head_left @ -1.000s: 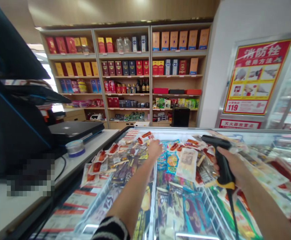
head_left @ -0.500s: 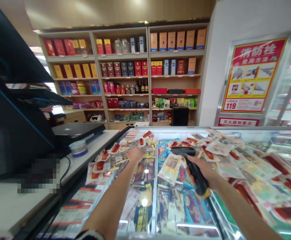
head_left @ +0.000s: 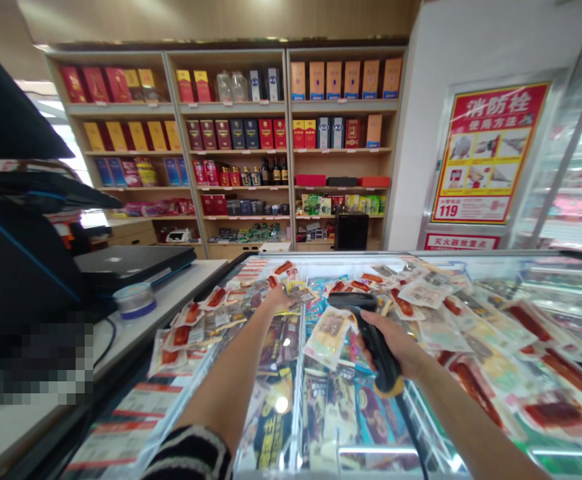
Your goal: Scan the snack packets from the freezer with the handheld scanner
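My right hand (head_left: pixel 393 340) is wrapped round the handle of a black barcode scanner (head_left: pixel 353 301) with a yellow-ended grip and a cable running down from it. Just under the scanner's head is a clear, pale vacuum-sealed food packet (head_left: pixel 328 337); whether my fingers touch it is hidden. On the far left, my left hand (head_left: pixel 277 301) reaches in among sealed packets, its fingers mostly hidden and seemingly closed on the edge of a small food packet (head_left: pixel 301 293). Beside it lie packets of reddish-brown sausage (head_left: pixel 215 297).
A glass-topped freezer (head_left: pixel 298 400) holds bagged ice creams under the glass. Many sealed meat packets (head_left: pixel 435 320) are heaped on its right. On the left counter (head_left: pixel 171 293) stand a black till (head_left: pixel 15 253) and a roll of tape (head_left: pixel 135 300). Shelves of boxes (head_left: pixel 231 137) line the back.
The view has turned slightly right. My left hand has shifted a little forward and right among the packets, and more striped sleeve shows. My right hand keeps its grip on the barcode scanner.
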`<action>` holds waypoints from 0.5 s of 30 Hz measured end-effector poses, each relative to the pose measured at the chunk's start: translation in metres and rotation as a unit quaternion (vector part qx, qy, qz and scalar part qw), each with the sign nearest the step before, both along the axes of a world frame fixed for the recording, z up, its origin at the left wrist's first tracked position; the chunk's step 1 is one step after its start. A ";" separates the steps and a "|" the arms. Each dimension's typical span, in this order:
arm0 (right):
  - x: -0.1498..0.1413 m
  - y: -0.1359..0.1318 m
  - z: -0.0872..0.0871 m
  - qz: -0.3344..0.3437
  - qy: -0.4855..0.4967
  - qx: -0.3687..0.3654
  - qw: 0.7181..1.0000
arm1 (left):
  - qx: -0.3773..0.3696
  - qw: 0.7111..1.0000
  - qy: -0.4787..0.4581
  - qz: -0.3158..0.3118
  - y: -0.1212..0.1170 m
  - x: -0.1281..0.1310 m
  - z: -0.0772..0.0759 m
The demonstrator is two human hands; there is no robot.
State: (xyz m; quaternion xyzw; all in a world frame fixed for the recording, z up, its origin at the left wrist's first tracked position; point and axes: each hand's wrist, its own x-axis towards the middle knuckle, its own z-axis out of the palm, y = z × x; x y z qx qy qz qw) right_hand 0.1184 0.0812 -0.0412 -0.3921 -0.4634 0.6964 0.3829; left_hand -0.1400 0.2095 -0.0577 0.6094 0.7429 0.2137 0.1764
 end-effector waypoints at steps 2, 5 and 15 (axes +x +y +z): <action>0.000 0.001 -0.002 -0.003 0.001 0.000 1.000 | -0.026 0.999 -0.035 -0.020 0.000 0.003 0.002; -0.001 0.001 -0.003 0.000 -0.001 -0.004 1.000 | -0.041 0.995 -0.095 -0.016 -0.007 0.005 0.003; -0.009 -0.009 0.000 0.023 0.034 -0.012 0.999 | 0.052 0.945 -0.321 0.047 -0.029 0.023 0.003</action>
